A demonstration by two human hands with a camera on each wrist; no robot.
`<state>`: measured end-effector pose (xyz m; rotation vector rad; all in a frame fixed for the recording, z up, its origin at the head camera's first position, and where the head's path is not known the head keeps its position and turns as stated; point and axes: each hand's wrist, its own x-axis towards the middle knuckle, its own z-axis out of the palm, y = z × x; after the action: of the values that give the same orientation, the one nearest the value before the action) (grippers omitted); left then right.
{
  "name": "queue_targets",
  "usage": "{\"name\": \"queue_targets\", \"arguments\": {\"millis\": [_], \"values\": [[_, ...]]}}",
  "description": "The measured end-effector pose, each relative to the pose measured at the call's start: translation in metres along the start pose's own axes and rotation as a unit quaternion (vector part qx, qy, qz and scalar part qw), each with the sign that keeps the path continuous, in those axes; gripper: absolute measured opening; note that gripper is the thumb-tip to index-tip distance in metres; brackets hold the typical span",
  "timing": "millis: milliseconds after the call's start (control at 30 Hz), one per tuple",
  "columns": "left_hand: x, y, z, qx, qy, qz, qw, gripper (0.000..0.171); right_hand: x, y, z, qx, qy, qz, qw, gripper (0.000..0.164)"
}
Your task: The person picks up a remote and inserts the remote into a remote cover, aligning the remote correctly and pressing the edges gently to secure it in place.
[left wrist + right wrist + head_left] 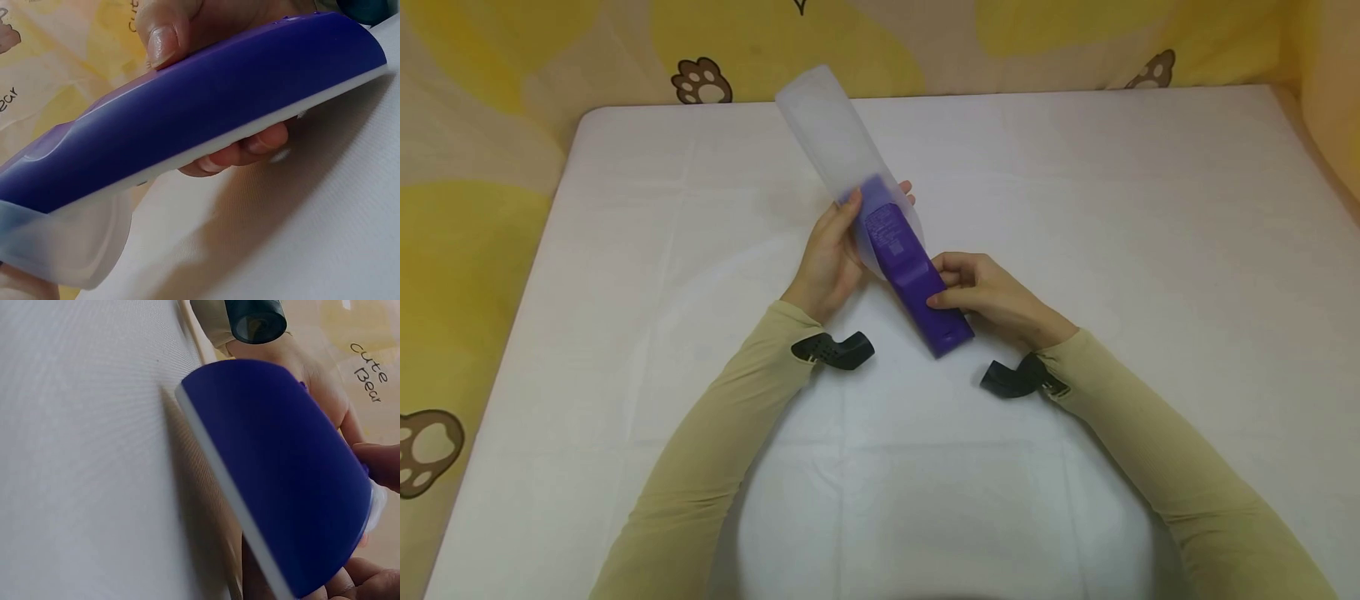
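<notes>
A purple plastic handle [917, 279] with a white underside is held slantwise above the white-covered table [1112, 208], its shadow beneath it. Its far end lies inside a frosted translucent cover [829, 125], which reaches well past it; its near end protrudes. Printed text marks its upper face, just outside the cover.

At the handle's covered end, the left hand [829, 258] grips the cover, thumb along one side and fingertips showing at the other. Beside the handle's bare part, the right hand [992, 296] pinches it, thumb on top and fingers underneath.

Beige sleeves [722, 425] bearing black wrist cameras [842, 350] lie nearer the person than the handle; beyond it hangs yellow paw-print fabric [850, 42].
</notes>
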<state>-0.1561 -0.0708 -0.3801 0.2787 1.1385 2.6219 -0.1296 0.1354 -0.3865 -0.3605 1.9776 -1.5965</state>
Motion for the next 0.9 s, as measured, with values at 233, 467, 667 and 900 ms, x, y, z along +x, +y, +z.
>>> {"name": "queue_targets", "arguments": {"millis": [233,467,667,900], "values": [[0.0001,-0.0005,0.0002,-0.004,-0.004,0.0,1.0,0.039,0.0008,0.001,0.0012,0.023,0.005,-0.008,1.0,0.024],[-0.0001,-0.0019,0.0008,-0.002,-0.004,-0.005,1.0,0.041,0.0002,0.0013,0.0024,0.053,0.003,-0.006,0.999,0.023],[-0.0004,-0.0029,0.0011,0.008,-0.009,-0.008,0.9999,0.043,0.0011,0.0018,0.0029,0.06,0.01,-0.002,0.998,0.025],[-0.0009,-0.0038,0.0001,-0.006,0.0,-0.022,0.9997,0.043,0.0015,0.0023,0.0048,0.09,0.013,0.008,0.996,0.022]]}}
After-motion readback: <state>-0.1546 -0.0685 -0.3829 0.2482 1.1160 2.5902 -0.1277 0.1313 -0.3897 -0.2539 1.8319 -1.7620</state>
